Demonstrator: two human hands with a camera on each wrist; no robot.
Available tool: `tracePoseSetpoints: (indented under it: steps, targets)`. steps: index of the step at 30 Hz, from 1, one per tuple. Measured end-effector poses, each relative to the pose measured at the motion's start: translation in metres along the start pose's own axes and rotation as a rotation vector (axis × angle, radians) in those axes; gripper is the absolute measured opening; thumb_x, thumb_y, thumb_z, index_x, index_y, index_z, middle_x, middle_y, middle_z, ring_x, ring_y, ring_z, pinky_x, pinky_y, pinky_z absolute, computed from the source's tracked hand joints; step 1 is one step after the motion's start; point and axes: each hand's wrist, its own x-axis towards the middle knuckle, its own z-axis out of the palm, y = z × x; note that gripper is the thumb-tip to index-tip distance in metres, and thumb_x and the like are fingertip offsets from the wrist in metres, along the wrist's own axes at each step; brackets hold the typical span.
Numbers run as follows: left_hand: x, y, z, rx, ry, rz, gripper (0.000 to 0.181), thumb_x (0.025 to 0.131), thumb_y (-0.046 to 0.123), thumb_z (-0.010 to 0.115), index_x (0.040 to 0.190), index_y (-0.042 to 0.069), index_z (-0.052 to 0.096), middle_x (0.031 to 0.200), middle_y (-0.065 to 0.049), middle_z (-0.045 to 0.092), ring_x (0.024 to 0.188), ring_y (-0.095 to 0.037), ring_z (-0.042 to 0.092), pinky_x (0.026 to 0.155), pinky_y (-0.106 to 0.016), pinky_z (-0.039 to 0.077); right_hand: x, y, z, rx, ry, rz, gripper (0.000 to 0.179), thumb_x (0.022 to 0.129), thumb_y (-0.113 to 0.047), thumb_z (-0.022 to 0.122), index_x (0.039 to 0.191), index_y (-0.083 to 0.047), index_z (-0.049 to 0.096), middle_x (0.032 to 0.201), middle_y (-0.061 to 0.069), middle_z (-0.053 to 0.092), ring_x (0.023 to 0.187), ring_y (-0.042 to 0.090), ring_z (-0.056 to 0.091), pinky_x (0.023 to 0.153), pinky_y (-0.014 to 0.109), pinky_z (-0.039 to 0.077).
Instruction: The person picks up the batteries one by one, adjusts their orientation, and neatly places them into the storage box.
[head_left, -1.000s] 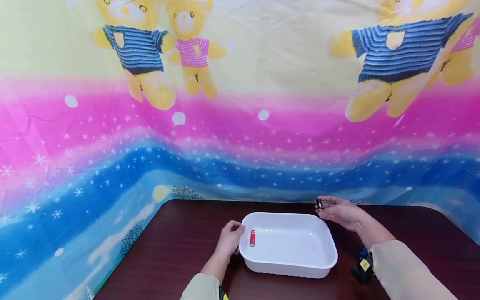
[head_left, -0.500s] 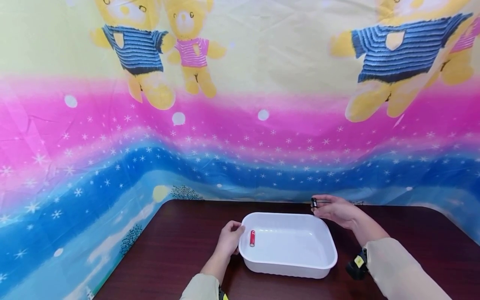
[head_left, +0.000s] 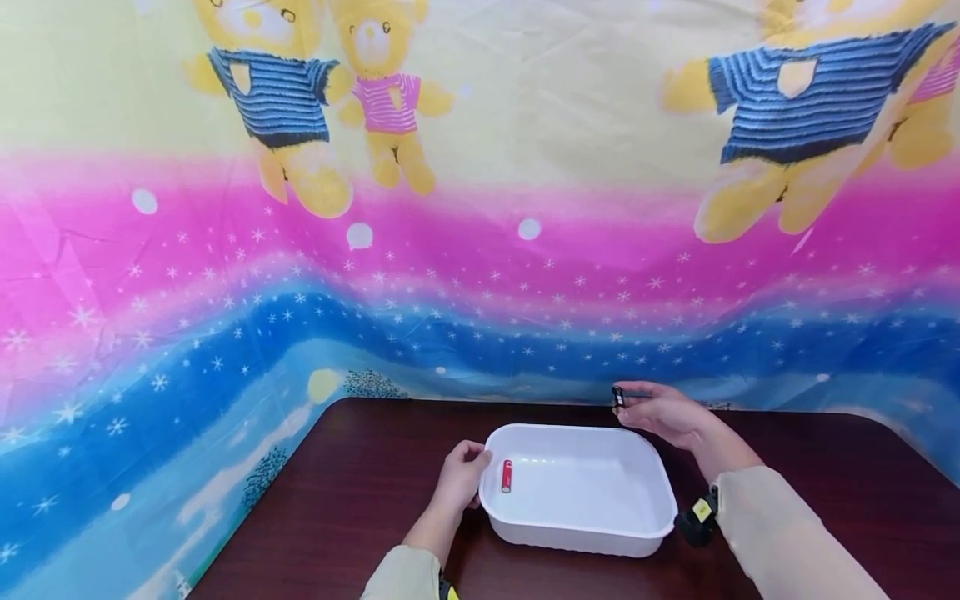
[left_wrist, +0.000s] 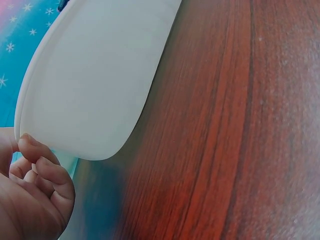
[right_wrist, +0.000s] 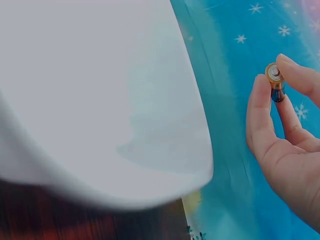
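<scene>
A white plastic basin (head_left: pixel 573 540) stands on the dark table, and inside it near the left wall lies a red battery (head_left: pixel 507 476). With thumb and curled fingers, my left hand (head_left: pixel 457 478) pinches the basin's left rim; the left wrist view shows the fingertips right at the edge. My right hand (head_left: pixel 666 417) holds a second battery, black with a gold end (right_wrist: pixel 277 90), between thumb and fingertips. This battery is above and behind the basin's far right rim in the head view, its metal end facing the right wrist camera.
The table (head_left: pixel 360 500) has a dark reddish wood grain. A cloth backdrop (head_left: pixel 450 275) with printed bears and snowflakes hangs along the table's back and left edges. A black wrist device (head_left: pixel 699 521) sits on the right sleeve.
My right hand has moved left and slightly up with the black battery, along the far side of the basin. The left hand, basin and red battery have stayed in place.
</scene>
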Motion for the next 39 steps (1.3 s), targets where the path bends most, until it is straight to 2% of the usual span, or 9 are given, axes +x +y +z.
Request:
tracePoseSetpoints:
  steps: [2,10,14,23,28,39]
  targets:
    - [0.000,0.000,0.000,0.002,-0.002,0.001,0.022,0.092,0.023,0.055,0.108,0.009,0.056,0.079,-0.011,0.058,0.040,-0.012,0.039,0.038,-0.022,0.036,0.003,-0.001,0.000,0.005,-0.015,-0.005,0.080,0.081,0.003,0.066,0.144,0.005,0.015,0.116,0.015,0.050,0.098,0.019,0.061,0.099,0.045,0.035]
    - [0.000,0.001,0.000,0.013,0.005,-0.004,0.021,0.092,0.023,0.055,0.108,0.009,0.057,0.078,-0.011,0.058,0.040,-0.012,0.039,0.038,-0.022,0.037,0.015,0.004,0.002,0.053,-0.060,-0.046,0.079,0.081,0.005,0.064,0.144,0.005,0.017,0.110,0.011,0.055,0.097,0.021,0.062,0.091,0.039,0.045]
    - [0.001,0.000,0.001,0.014,0.011,-0.003,0.022,0.091,0.024,0.055,0.107,0.009,0.057,0.079,-0.010,0.058,0.040,-0.012,0.039,0.038,-0.023,0.037,0.019,0.007,0.001,0.053,-0.064,-0.063,0.077,0.081,0.005,0.065,0.144,0.004,0.019,0.110,0.011,0.056,0.097,0.021,0.061,0.091,0.039,0.045]
    - [0.002,-0.002,0.001,0.013,0.015,-0.015,0.023,0.092,0.026,0.056,0.108,0.010,0.057,0.083,-0.009,0.058,0.041,-0.012,0.040,0.038,-0.022,0.037,0.026,0.016,0.006,0.063,-0.067,-0.073,0.073,0.081,0.008,0.064,0.142,0.004,0.024,0.116,0.020,0.052,0.096,0.022,0.061,0.091,0.040,0.045]
    - [0.001,-0.001,0.000,0.009,0.014,-0.010,0.023,0.092,0.025,0.056,0.108,0.009,0.057,0.083,-0.009,0.058,0.041,-0.012,0.040,0.039,-0.022,0.038,0.031,0.019,0.010,0.069,-0.066,-0.077,0.071,0.081,0.007,0.064,0.141,0.003,0.027,0.119,0.021,0.050,0.096,0.022,0.061,0.095,0.045,0.041]
    - [0.000,-0.001,0.001,0.007,0.015,0.006,0.022,0.092,0.023,0.055,0.108,0.009,0.057,0.077,-0.010,0.057,0.040,-0.011,0.039,0.037,-0.020,0.036,0.040,0.024,0.022,0.026,-0.111,-0.122,0.066,0.078,0.008,0.066,0.135,0.004,0.034,0.116,0.023,0.050,0.096,0.023,0.060,0.085,0.036,0.049]
